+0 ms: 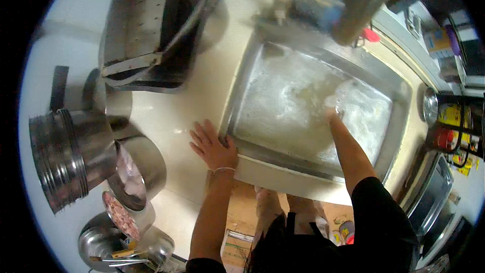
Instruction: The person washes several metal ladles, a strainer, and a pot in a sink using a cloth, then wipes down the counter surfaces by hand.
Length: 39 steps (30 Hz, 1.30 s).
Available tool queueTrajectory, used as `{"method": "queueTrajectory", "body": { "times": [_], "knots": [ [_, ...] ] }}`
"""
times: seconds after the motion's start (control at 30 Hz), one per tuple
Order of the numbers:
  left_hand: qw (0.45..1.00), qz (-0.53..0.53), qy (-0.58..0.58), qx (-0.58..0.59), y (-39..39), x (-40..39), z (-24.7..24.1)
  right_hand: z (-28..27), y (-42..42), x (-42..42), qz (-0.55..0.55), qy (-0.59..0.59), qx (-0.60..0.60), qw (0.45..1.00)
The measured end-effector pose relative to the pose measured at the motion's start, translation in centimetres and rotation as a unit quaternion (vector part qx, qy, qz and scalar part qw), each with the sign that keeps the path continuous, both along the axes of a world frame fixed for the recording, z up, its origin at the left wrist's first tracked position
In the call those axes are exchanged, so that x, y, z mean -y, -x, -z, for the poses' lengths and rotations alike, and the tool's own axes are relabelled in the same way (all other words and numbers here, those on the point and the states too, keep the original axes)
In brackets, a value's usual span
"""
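Note:
My left hand point(215, 149) rests palm down with fingers spread on the pale countertop point(178, 174), at the near left corner of a stainless steel sink point(288, 165). It holds nothing, and its thumb side touches the sink's rim. Cloudy, pale water point(273, 102) with whitish foam fills the basin. My right hand point(332, 112) dips into this water right of the middle. Only the wrist and a little of the hand show; the fingers are hidden by water and splashing, so whether they grip anything is not visible.
A faucet point(281, 3) stands behind the sink. A large dark rectangular bin point(182, 26) occupies the back left. Stacked steel pots point(91, 132), a container of minced meat point(120, 214) and a metal bowl point(96, 237) line the left. A small steel bowl point(430, 105) sits right.

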<state>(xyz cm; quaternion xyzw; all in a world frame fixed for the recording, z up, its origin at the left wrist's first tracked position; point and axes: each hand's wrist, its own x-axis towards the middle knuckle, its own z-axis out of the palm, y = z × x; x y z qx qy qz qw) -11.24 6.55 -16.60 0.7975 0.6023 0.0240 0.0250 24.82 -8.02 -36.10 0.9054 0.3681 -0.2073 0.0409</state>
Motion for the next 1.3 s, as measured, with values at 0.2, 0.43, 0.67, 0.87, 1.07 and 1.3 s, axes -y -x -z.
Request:
{"method": "queueTrajectory", "body": {
  "times": [0.2, 0.43, 0.67, 0.87, 1.07, 1.3],
  "knots": [
    [1.000, 0.011, -0.029, 0.004, 0.4, 0.2, 0.6, -1.1, 0.3, 1.2, -0.025, -0.141, -0.023, 0.989],
    [1.000, 0.002, -0.019, 0.014, 0.4, 0.5, 0.4, -14.8, 6.5, 0.8, -0.060, -0.211, -0.084, 0.972],
    [0.999, 0.011, -0.044, -0.008, 0.7, 0.7, 1.1, -26.6, 18.9, 2.4, -0.066, -0.285, -0.307, 0.906],
    [0.999, 0.001, -0.025, -0.025, 1.0, 0.5, 1.1, -24.0, 32.5, 3.9, -0.219, -0.274, -0.263, 0.899],
    [0.999, 0.003, -0.025, -0.042, 0.9, 0.8, 1.2, -14.7, 39.0, 2.4, -0.346, -0.012, -0.221, 0.912],
    [1.000, 0.015, -0.011, -0.022, 0.6, 0.6, 1.4, -22.2, 31.6, 3.3, -0.294, -0.339, -0.150, 0.881]
  ]
}}
